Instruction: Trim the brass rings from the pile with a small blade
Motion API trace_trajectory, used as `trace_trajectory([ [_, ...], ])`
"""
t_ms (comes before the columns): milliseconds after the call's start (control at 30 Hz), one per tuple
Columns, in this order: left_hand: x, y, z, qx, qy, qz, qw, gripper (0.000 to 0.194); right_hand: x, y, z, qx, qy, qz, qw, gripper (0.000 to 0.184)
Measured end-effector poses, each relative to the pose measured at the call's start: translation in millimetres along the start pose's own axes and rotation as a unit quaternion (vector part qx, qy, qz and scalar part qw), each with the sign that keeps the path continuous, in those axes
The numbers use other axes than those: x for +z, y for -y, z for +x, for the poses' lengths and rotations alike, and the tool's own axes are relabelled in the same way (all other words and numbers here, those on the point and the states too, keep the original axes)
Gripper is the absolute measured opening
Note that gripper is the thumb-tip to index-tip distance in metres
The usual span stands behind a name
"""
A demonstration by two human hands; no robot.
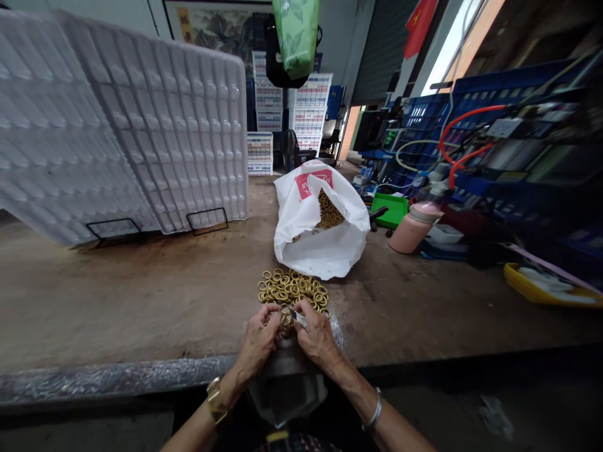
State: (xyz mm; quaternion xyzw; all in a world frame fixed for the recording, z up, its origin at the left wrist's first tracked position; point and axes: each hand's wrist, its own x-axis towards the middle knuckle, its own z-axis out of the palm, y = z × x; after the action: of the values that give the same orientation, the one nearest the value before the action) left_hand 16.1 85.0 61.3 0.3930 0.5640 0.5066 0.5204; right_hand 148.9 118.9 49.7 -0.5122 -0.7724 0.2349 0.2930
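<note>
A loose pile of brass-coloured metal rings point(292, 287) lies on the brown worktable point(198, 301), just beyond my hands. My left hand point(260, 331) is closed at the pile's near edge, thumb and fingers pinching what looks like one ring point(284, 312). Facing it, my right hand point(316, 336) grips a small tool with a pale body and dark tip point(298, 318), perhaps a short knife; its exact kind is unclear. The tip points toward the left fingertips. More rings show between the hands, partly hidden by the fingers.
Behind the pile, an open white sack point(325, 248) holds more rings. Ribbed pale plastic trays point(179, 125) stand upright at left on wire holders. To the right are a pink bottle point(411, 231), a green tray point(390, 210) and a yellow dish point(551, 292). Foil-like wrap covers the table's front edge point(113, 380).
</note>
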Motion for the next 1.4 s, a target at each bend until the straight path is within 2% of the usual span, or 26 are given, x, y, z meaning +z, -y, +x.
trace_trajectory([
  [133, 3.6, 2, 7, 0.053, 0.054, 0.058, 0.995, 0.023, 2, 4, -1, -0.006, -0.011, 0.039, 0.999, 0.015],
  [267, 5.4, 9, 8, 0.074, 0.037, 0.064, 0.995, 0.023, 6, 3, 5, 0.039, -0.034, 0.136, 0.989, 0.017],
  [433, 6.4, 10, 7, 0.104, 0.030, 0.068, 0.992, 0.024, 10, 1, 13, 0.110, -0.001, 0.221, 0.969, 0.029],
  [500, 6.3, 7, 5, 0.102, 0.032, 0.066, 0.992, 0.024, 12, -1, 14, 0.118, 0.004, 0.239, 0.964, 0.029],
  [600, 5.5, 1, 3, 0.051, 0.038, 0.049, 0.997, 0.025, 15, -2, 16, 0.114, -0.005, 0.250, 0.961, 0.028],
  [700, 3.8, -1, 2, -0.002, 0.052, 0.017, 0.999, 0.027, 16, -2, 17, 0.094, -0.009, 0.228, 0.969, 0.027],
  [867, -0.8, 4, 2, -0.028, 0.073, -0.032, 0.996, 0.031, 13, -3, 18, 0.069, -0.009, 0.173, 0.982, 0.025],
  [967, -2.6, 5, 2, -0.015, 0.066, -0.055, 0.996, 0.031, 9, -3, 16, 0.067, -0.006, 0.093, 0.993, 0.022],
  [1067, -3.0, 6, 2, 0.014, 0.061, -0.062, 0.996, 0.030, 5, 0, 10, 0.029, 0.036, 0.019, 0.999, 0.014],
  [1133, -2.9, 7, 3, 0.023, 0.061, -0.057, 0.996, 0.029, 5, 2, 5, 0.003, 0.064, -0.015, 0.998, 0.015],
  [1400, -3.1, 8, 1, 0.032, 0.059, -0.023, 0.997, 0.026, 11, 3, 1, -0.006, 0.075, -0.068, 0.995, 0.018],
])
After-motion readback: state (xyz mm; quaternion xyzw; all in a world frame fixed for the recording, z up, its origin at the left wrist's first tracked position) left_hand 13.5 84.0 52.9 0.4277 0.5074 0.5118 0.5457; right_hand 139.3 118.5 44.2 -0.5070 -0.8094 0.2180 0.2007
